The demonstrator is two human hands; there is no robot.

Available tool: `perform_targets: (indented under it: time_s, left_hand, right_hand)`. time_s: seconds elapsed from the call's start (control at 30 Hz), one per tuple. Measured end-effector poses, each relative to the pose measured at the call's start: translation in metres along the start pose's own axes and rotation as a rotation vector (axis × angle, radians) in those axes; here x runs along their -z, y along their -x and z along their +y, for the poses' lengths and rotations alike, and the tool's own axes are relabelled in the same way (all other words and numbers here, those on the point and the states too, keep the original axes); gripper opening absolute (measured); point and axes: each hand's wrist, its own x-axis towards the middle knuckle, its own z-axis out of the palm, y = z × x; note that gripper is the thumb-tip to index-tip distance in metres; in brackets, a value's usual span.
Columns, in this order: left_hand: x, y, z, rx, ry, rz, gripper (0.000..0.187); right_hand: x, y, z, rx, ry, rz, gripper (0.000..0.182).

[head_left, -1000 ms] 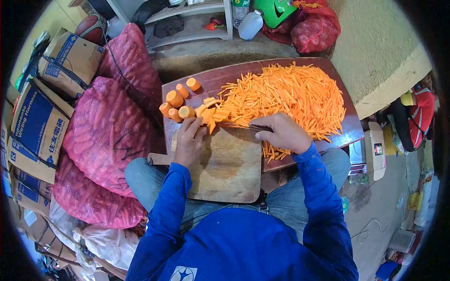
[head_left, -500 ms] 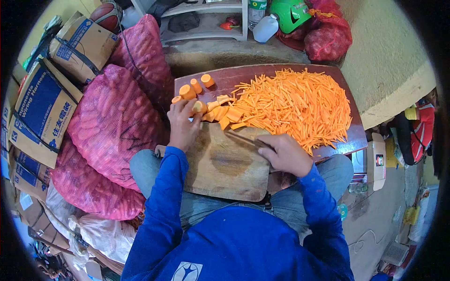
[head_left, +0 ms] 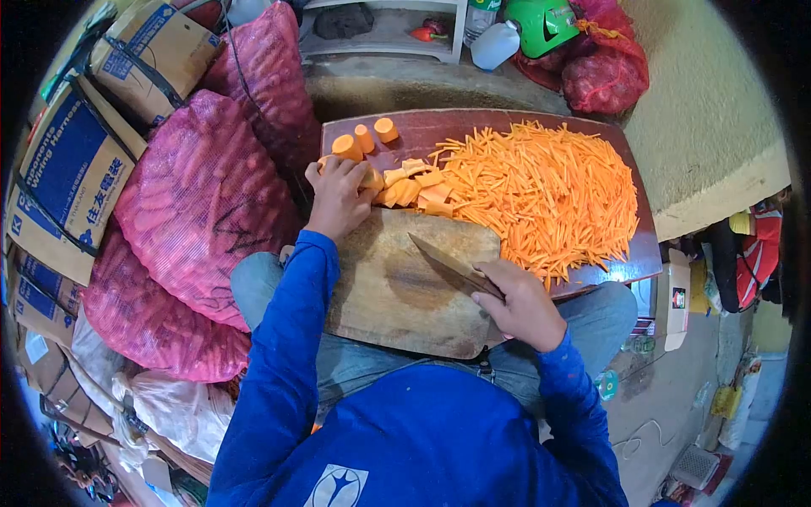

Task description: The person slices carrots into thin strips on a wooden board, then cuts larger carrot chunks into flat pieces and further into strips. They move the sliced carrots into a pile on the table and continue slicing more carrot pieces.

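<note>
My right hand (head_left: 525,302) grips a knife (head_left: 452,264) by its handle. The blade slants up and left over the worn wooden cutting board (head_left: 380,304), which lies across my lap. Beyond the board's far left corner, my left hand (head_left: 340,198) has its fingers curled round a carrot chunk (head_left: 372,177), partly hidden by them. Close by lie carrot slices (head_left: 405,190), some loosely stacked. A few upright carrot chunks (head_left: 346,147) stand behind the hand. A broad heap of carrot strips (head_left: 549,194) covers much of the reddish low table (head_left: 405,127).
Pink mesh sacks (head_left: 203,198) full of carrots crowd the left side, beside cardboard boxes (head_left: 72,182). Behind the table is a concrete ledge (head_left: 405,89) with a green helmet (head_left: 541,25), a plastic jug (head_left: 496,46) and a red mesh bag (head_left: 601,76). A wall (head_left: 718,110) rises at right.
My left hand has shifted slightly and closed further over the carrot chunk. The knife has moved away from the slices, its blade now lower over the board. The whole view has tilted slightly.
</note>
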Motion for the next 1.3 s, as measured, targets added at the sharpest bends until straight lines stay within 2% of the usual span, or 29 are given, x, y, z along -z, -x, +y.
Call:
perform_targets:
  time_s: [0.1,0.2,0.3,0.37,0.47,0.53,0.6,0.63,0.77,0.93,1.03,1.3]
  left_hand:
    - [0.023,0.004,0.015,-0.005,0.023,0.028,0.044]
    - [0.055,0.017,0.045,0.006,0.05,0.088,0.047]
    - [0.076,0.051,0.08,0.077,0.202,0.034,0.052]
    - [0.072,0.079,0.093,0.082,0.192,-0.146,0.053]
    - [0.071,0.096,0.111,0.079,0.21,-0.178,0.052]
    - [0.071,0.095,0.113,0.073,0.235,-0.155,0.048]
    - [0.071,0.093,0.112,0.124,0.287,-0.101,0.044]
    - [0.069,0.093,0.111,0.107,0.282,-0.106,0.044]
    - [0.054,0.106,0.11,0.128,0.365,-0.072,0.044]
    - [0.052,0.106,0.106,0.015,0.314,-0.007,0.052]
    - [0.051,0.108,0.105,0.015,0.339,0.003,0.053]
    - [0.052,0.104,0.105,0.033,0.418,0.028,0.05]
  right_hand:
    - [-0.003,0.01,-0.002,0.059,0.104,-0.013,0.038]
    - [-0.009,0.014,-0.008,-0.017,0.055,-0.106,0.033]
    - [-0.019,0.018,-0.003,-0.011,0.132,-0.09,0.036]
    - [-0.02,0.016,-0.005,-0.027,0.087,-0.041,0.038]
    - [-0.02,0.011,-0.011,-0.039,-0.044,-0.007,0.038]
    - [-0.02,0.014,-0.021,-0.057,-0.052,-0.026,0.044]
    - [-0.022,0.015,-0.033,0.083,-0.12,0.014,0.05]
    - [-0.021,0.016,-0.038,0.071,-0.122,-0.055,0.054]
    - [-0.019,0.023,-0.05,0.022,-0.101,-0.125,0.055]
    - [-0.013,0.026,-0.056,0.036,-0.017,-0.163,0.051]
    - [-0.007,0.016,-0.067,-0.032,0.015,-0.247,0.047]
    - [-0.014,-0.005,-0.071,-0.081,0.022,-0.332,0.045]
